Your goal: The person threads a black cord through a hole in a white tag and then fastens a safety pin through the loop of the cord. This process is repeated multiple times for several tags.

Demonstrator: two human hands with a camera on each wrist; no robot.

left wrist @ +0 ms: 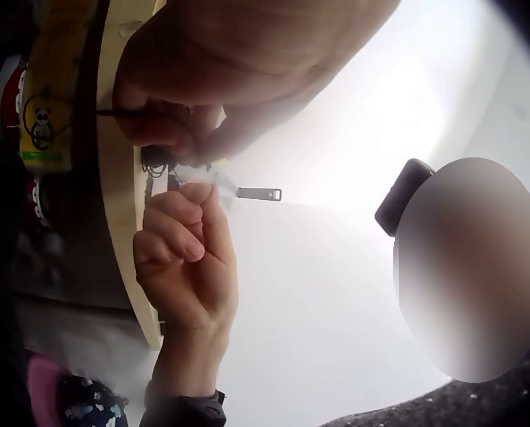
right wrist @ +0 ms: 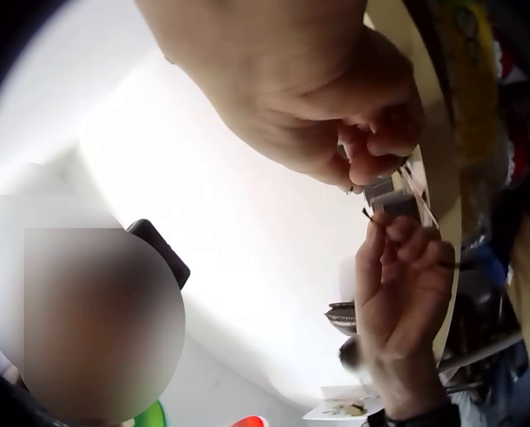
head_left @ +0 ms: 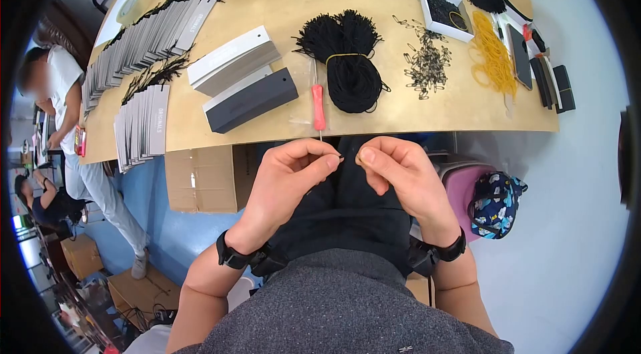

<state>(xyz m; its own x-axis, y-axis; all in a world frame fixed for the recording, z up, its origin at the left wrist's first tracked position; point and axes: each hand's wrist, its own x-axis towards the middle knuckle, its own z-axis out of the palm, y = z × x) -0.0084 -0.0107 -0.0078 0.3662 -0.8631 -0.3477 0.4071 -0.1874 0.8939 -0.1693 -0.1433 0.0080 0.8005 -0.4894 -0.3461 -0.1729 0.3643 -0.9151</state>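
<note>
Both hands are close together in front of the table edge, fingertips a short gap apart in the head view. My left hand (head_left: 288, 177) pinches a thin dark cord-like piece (right wrist: 367, 213) between thumb and forefinger; its end pokes past the fingertips. My right hand (head_left: 404, 170) has thumb and forefinger pressed together at a tiny piece, and I cannot tell what it is. Just beyond the left fingers, a pink-handled tool (head_left: 318, 107) lies on the table with its thin metal shaft pointing toward me. A bundle of black cords (head_left: 350, 77) tied with a yellow band lies beyond.
On the table (head_left: 267, 7) are loose small black pins (head_left: 427, 64), a white box (head_left: 461, 32) of dark pieces, yellow bands (head_left: 493, 54), stacked tags (head_left: 250, 100) and corded tags (head_left: 143, 120). A cardboard box (head_left: 200, 180) stands below; a person (head_left: 70, 100) is at left.
</note>
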